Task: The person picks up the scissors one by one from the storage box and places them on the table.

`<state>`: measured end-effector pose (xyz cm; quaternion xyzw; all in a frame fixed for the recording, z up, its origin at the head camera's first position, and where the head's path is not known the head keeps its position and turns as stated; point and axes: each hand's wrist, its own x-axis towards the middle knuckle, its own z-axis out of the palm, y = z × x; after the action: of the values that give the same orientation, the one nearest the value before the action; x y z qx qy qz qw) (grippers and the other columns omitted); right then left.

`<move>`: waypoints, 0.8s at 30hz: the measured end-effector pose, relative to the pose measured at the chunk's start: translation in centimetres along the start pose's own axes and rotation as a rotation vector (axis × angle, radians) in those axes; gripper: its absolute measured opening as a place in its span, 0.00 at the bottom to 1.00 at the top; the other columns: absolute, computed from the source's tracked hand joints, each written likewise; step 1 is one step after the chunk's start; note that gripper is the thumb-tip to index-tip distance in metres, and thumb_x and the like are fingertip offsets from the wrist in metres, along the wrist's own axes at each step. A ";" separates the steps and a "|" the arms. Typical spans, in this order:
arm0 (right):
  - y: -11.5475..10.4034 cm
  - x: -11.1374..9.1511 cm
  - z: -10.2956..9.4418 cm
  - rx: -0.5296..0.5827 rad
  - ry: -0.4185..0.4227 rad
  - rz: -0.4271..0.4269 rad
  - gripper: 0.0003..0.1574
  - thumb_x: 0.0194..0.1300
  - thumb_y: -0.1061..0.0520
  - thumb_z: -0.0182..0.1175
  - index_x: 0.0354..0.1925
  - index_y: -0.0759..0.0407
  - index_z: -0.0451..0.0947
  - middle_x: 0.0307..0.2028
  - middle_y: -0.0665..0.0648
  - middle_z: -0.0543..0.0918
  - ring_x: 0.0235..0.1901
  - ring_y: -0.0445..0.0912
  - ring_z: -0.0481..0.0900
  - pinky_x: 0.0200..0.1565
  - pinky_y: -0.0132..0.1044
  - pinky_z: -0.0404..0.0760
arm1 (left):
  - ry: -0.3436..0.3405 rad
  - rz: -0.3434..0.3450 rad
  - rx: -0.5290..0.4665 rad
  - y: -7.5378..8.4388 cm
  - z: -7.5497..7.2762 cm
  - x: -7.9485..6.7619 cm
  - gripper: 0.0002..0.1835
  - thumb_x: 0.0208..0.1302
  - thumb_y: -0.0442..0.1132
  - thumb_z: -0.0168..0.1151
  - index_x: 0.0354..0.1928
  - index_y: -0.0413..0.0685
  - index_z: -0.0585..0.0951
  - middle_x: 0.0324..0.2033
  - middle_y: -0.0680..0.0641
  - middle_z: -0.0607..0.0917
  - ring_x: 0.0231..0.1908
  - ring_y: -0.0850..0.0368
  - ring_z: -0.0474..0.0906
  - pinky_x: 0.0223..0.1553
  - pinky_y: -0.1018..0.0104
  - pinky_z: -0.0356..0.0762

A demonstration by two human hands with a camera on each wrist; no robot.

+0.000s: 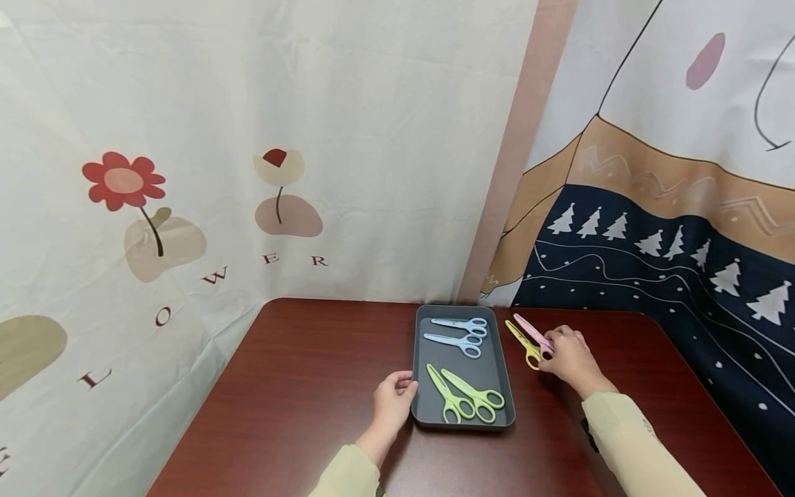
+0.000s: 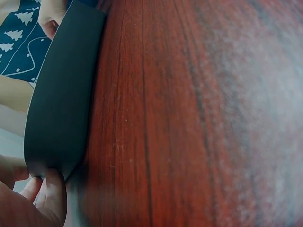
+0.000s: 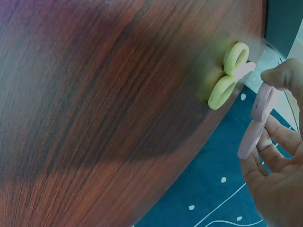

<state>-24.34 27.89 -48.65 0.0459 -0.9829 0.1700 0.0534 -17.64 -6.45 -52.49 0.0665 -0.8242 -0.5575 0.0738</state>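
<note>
Right hand [image 1: 571, 359] pinching pink scissors [image 1: 531, 332] by handles, right of tray; whether blades are touching worktop [image 1: 323, 379], cannot tell; yellow scissors [image 1: 522, 339] lying just beside pink pair; left hand [image 1: 393, 400] gripping tray [image 1: 497, 366] at left edge; two blue scissors [image 1: 456, 342] lying at far end inside, two green scissors [image 1: 478, 395] at near end; work seemingly running past halfway, four pairs sitting in tray, pink and yellow remaining outside

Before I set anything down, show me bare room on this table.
Widest: the tabletop left of the tray, past the left hand. More: between the right hand and the tabletop's right edge. Crowded: just right of the tray, with yellow scissors and pink scissors in the right hand; inside, blue scissors and green scissors leave a narrow strip.
</note>
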 end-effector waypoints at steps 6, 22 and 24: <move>0.3 -0.1 -0.3 0.003 -0.007 0.018 0.38 0.41 0.56 0.72 0.49 0.74 0.74 0.49 0.74 0.72 0.44 0.62 0.67 0.45 0.55 0.73 | -0.001 -0.005 -0.006 0.0 0.0 0.0 0.10 0.58 0.32 0.64 0.43 0.38 0.82 0.33 0.45 0.84 0.33 0.56 0.80 0.33 0.68 0.78; 1.8 -0.4 -0.5 -0.024 -0.029 0.058 0.39 0.42 0.55 0.74 0.49 0.76 0.73 0.50 0.76 0.70 0.47 0.66 0.66 0.50 0.60 0.70 | 0.002 -0.002 0.000 0.0 0.1 0.0 0.10 0.58 0.31 0.64 0.42 0.38 0.82 0.32 0.45 0.84 0.33 0.56 0.80 0.33 0.69 0.78; 1.9 -0.4 -0.4 -0.021 -0.038 0.065 0.40 0.42 0.55 0.74 0.50 0.76 0.73 0.50 0.76 0.70 0.47 0.66 0.65 0.50 0.60 0.70 | 0.002 0.002 0.000 0.0 0.1 0.0 0.10 0.58 0.31 0.64 0.42 0.38 0.82 0.32 0.45 0.84 0.33 0.56 0.80 0.33 0.69 0.78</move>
<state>-24.12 29.85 -48.94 0.0167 -0.9864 0.1605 0.0299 -17.69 -6.36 -52.55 0.0666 -0.8243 -0.5572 0.0752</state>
